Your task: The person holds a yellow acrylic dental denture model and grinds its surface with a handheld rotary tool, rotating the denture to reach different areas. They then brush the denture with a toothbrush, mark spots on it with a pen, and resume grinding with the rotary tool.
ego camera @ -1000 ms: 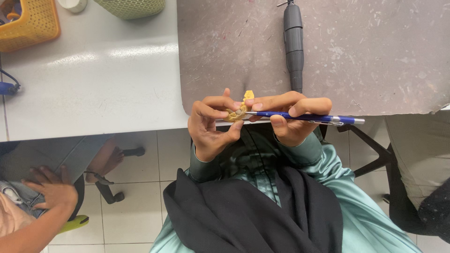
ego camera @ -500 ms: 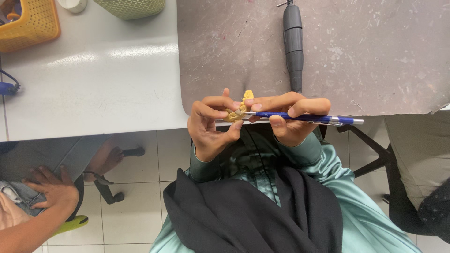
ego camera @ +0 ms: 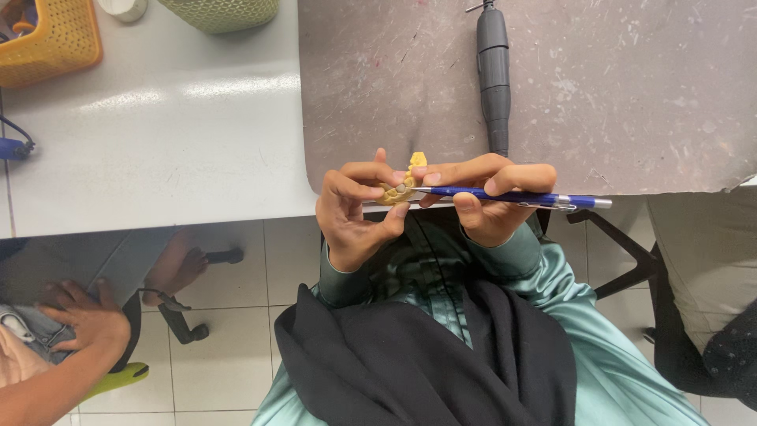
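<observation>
Left hand is pinching a small yellow model right at the table edge, and my right hand grips a blue pen with its tip touching the model. Behind them a black handpiece lies on the grey mat, and another person's hand shows at lower left.

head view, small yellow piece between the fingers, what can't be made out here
- Small yellow piece: head view, mostly covered by left hand fingers; shape unclear.
- Blue pen-shaped tool: its tip is too small to tell, its middle is under right hand.
- Black rotary handpiece: top cut off by the frame edge.
</observation>
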{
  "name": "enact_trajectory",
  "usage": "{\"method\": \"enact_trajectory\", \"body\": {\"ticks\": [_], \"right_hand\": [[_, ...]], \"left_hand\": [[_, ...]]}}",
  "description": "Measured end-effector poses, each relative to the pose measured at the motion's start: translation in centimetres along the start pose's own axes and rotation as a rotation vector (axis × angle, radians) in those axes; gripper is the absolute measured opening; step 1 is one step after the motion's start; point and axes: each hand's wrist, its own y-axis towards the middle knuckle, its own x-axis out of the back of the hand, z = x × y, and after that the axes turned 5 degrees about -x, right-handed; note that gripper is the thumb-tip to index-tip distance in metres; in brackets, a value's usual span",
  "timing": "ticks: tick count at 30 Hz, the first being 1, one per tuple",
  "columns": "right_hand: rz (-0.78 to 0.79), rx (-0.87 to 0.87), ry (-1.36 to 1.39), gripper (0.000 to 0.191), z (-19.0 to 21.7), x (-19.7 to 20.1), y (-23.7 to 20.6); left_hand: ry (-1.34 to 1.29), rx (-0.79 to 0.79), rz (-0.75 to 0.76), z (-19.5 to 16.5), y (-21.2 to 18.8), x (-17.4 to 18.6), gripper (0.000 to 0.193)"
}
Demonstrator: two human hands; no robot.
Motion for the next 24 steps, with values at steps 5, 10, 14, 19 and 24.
{"method": "enact_trajectory", "body": {"ticks": [5,10,14,19,24], "right_hand": [[0.015,-0.003,-0.021,0.037,0.18,0.06,0.13],[0.0,-0.004,-0.004,0.037,0.02,-0.05,0.2],[-0.012,-0.033,-0.002,0.038,0.12,-0.08,0.17],[-0.004,-0.049,-0.004,0.038,0.44,-0.04,0.13],[-0.009,-0.045,0.008,0.037,0.41,-0.1,0.09]], "left_hand": [[-0.002,0.006,-0.001,-0.02,0.0,-0.03,0.045],[0.006,-0.002,0.007,-0.04,0.1,-0.03,0.046],[0.0,0.006,0.005,-0.12,0.09,-0.07,0.046],[-0.001,-0.005,0.011,-0.01,0.22,-0.12,0.046],[0.001,-0.002,0.01,-0.05,0.17,-0.06,0.044]]}}
